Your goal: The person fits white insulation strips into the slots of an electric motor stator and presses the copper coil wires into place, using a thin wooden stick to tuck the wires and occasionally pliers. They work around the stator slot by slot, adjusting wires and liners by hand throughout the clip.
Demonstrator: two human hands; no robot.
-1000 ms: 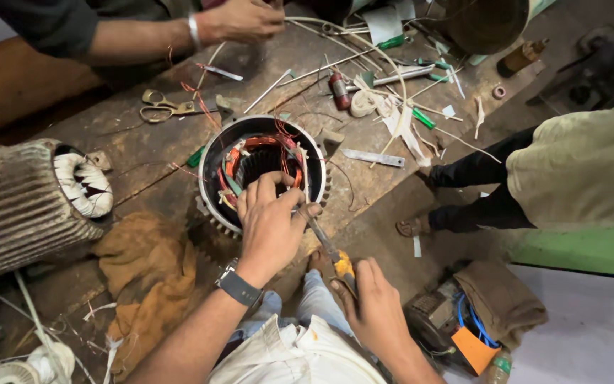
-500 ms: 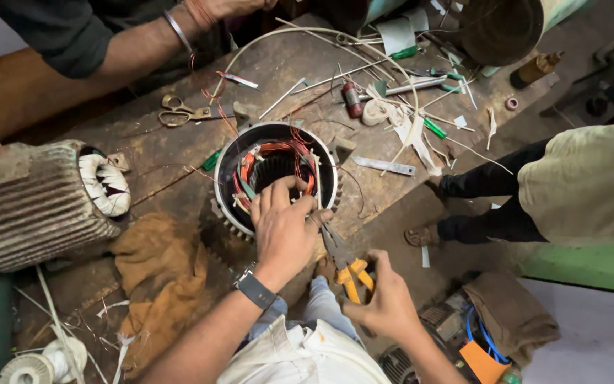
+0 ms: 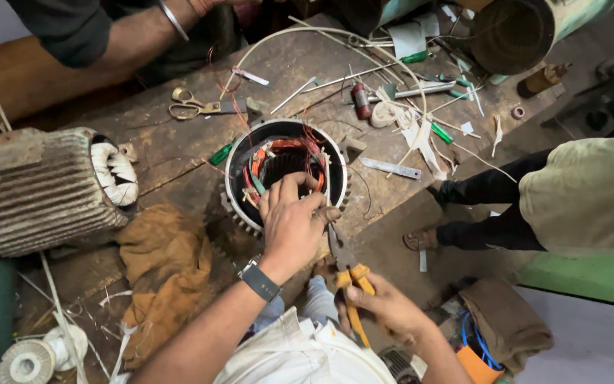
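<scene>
A round motor stator point(image 3: 239, 171) with orange copper windings and coloured sleeves stands upright on the worn wooden bench point(image 3: 172, 153). My left hand point(image 3: 293, 224), with a dark watch on the wrist, rests on the stator's near rim, fingers curled onto the windings and wires. My right hand point(image 3: 385, 306) grips yellow-handled pliers point(image 3: 346, 267), jaws pointing up beside the left hand's thumb at the stator's rim. What the jaws pinch is hidden.
A finned motor housing point(image 3: 44, 188) lies at left, a brown rag point(image 3: 165, 267) beside it. Scissors point(image 3: 193, 108), a red-handled tool point(image 3: 360, 99), white tape strips and wire lie behind the stator. Another person's arm point(image 3: 119, 39) reaches in top left; a seated person's legs point(image 3: 534, 199) are at right.
The view has shifted right and nearer. My right hand with the pliers has moved down and right while my left hand stays on the stator's rim.
</scene>
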